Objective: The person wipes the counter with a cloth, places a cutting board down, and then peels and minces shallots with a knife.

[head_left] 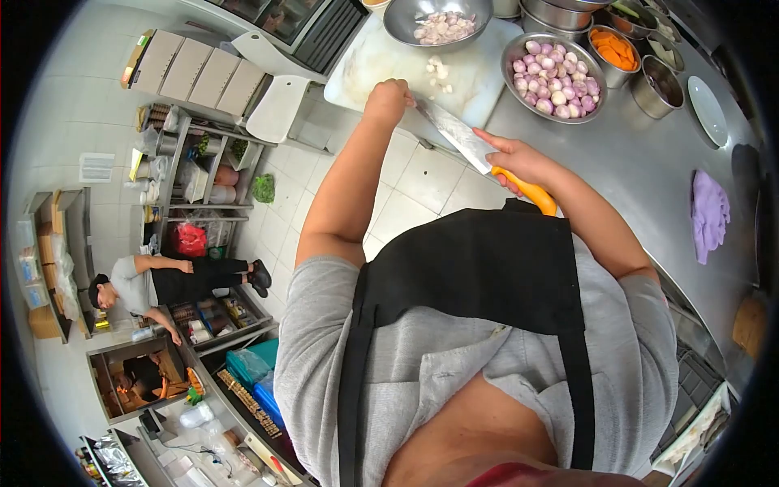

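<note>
My right hand [523, 162] is wrapped round the yellow handle of a kitchen knife [458, 134], its wide blade pointing up and left. At the blade's tip, my left hand [391, 101] is closed, fingers curled; what they hold, if anything, is hidden. Both hands are at the near edge of a white cutting board [357, 69]. On the board lie several pale peeled pieces [439, 73], likely shallot. A metal bowl [395, 28] at the board's far side holds sliced shallots [445, 28]. Right of the board, another metal bowl [509, 69] is full of peeled purple shallots [560, 79].
On the steel counter [641, 170] stand a pot of orange slices [614, 50], a metal pot [659, 88], a white plate [707, 111] and a purple cloth [710, 213]. Left are a white chair [278, 109] and shelves [182, 162]. Another person [154, 280] stands at far left.
</note>
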`<state>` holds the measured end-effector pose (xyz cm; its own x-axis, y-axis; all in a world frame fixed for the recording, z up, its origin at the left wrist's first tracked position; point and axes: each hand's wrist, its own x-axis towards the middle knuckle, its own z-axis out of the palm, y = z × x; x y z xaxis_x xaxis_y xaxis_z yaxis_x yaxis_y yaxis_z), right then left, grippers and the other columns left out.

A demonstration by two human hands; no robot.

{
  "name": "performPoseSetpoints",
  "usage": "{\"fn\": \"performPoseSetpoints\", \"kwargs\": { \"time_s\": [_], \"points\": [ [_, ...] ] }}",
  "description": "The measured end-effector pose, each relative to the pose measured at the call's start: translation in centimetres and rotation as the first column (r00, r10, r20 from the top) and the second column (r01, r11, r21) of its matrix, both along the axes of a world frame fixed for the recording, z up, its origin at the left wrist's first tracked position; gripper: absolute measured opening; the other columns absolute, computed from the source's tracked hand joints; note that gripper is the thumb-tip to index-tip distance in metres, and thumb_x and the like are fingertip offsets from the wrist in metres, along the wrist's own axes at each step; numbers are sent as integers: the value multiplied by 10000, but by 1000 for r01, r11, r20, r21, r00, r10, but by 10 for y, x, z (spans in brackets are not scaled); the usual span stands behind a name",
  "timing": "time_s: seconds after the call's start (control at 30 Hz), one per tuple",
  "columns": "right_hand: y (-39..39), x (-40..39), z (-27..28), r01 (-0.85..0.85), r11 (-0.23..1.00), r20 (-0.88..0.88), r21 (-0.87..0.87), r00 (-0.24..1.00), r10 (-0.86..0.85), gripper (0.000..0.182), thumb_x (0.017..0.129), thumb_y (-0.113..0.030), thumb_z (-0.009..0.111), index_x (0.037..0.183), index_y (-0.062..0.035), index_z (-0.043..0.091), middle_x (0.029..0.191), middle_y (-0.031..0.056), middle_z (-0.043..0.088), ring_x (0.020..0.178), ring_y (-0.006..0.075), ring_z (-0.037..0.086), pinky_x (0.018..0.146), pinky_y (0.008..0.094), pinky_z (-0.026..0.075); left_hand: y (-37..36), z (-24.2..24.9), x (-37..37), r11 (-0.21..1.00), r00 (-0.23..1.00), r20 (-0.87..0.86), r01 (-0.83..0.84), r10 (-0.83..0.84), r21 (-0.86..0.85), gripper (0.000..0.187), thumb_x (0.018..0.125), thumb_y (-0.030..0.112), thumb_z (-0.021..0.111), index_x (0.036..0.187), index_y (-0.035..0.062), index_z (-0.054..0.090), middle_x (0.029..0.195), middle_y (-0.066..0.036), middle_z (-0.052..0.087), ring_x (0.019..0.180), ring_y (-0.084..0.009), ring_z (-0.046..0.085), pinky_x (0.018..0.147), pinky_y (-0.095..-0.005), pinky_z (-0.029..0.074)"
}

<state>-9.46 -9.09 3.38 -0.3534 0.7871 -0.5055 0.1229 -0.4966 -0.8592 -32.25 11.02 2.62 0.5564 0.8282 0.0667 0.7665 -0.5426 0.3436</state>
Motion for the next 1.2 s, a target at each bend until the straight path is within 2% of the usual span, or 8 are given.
{"fn": "performPoseSetpoints", "kwargs": {
  "time_s": [0.4, 0.5, 0.57, 0.8, 0.87, 0.97, 1.1, 1.2],
  "points": [
    [0, -6, 11, -22, 1000, 63, -16, 998, 23, 582, 912, -170, 404, 1452, -302, 234, 634, 54, 490, 428, 132, 459, 403, 286, 423, 9, -16, -10, 999, 997, 77, 12, -15, 35, 169, 692, 138, 730, 781, 33, 633, 786, -145, 641, 771, -291, 619, 699, -369, 476],
    [8, -12, 16, -31, 999, 84, -13, 996, 32, 597, 900, -162, 406, 1454, -300, 229, 633, 59, 489, 419, 136, 457, 397, 289, 425, 5, -6, -11, 992, 1000, 7, -23, 23, 122, 159, 698, 142, 725, 784, 40, 639, 779, -141, 642, 773, -284, 625, 702, -361, 475],
    [11, -14, 15, -33, 999, 72, 9, 997, 33, 604, 894, -161, 408, 1455, -297, 227, 631, 60, 488, 415, 138, 459, 392, 292, 425, 6, 3, -15, 996, 997, 8, -83, 83, -27, 151, 695, 148, 722, 790, 57, 647, 821, -131, 647, 815, -294, 620, 735, -381, 481],
    [-13, 4, 38, -69, 998, 200, 16, 978, 64, 598, 897, -152, 413, 1453, -285, 236, 611, 53, 486, 404, 134, 474, 371, 295, 427, 15, -8, -17, 998, 998, 39, -54, 52, 43, 150, 701, 163, 721, 772, 56, 644, 762, -131, 650, 764, -294, 622, 703, -373, 481],
    [-11, 7, 36, -48, 998, 217, 52, 976, 36, 597, 898, -148, 413, 1452, -285, 238, 608, 51, 486, 403, 131, 473, 372, 292, 429, 17, -7, -17, 997, 997, 55, -58, 61, -44, 159, 701, 171, 726, 767, 53, 642, 738, -129, 645, 741, -285, 621, 683, -367, 481],
    [-3, 5, 17, 34, 996, 134, 88, 990, -45, 579, 912, -166, 424, 1449, -290, 247, 610, 45, 488, 406, 126, 473, 374, 282, 424, 23, -8, -19, 994, 997, 70, -36, 44, -107, 155, 704, 140, 742, 785, 48, 647, 745, -105, 654, 733, -221, 625, 673, -326, 481],
    [3, -3, -3, 69, 996, -13, 61, 998, -69, 540, 936, -209, 447, 1438, -304, 273, 613, 41, 500, 418, 121, 475, 387, 262, 413, 35, -4, -17, 989, 998, 48, -30, 38, -146, 191, 672, 155, 774, 767, 57, 640, 735, -88, 652, 724, -212, 621, 664, -322, 478],
    [4, -8, -6, 68, 997, -33, 36, 997, -67, 541, 938, -207, 443, 1439, -309, 269, 612, 42, 504, 419, 118, 468, 392, 260, 411, 48, -1, -13, 983, 996, -84, -5, -10, -181, 251, 623, 178, 813, 747, 58, 631, 736, -85, 651, 704, -216, 613, 651, -327, 475]
  ]
}}
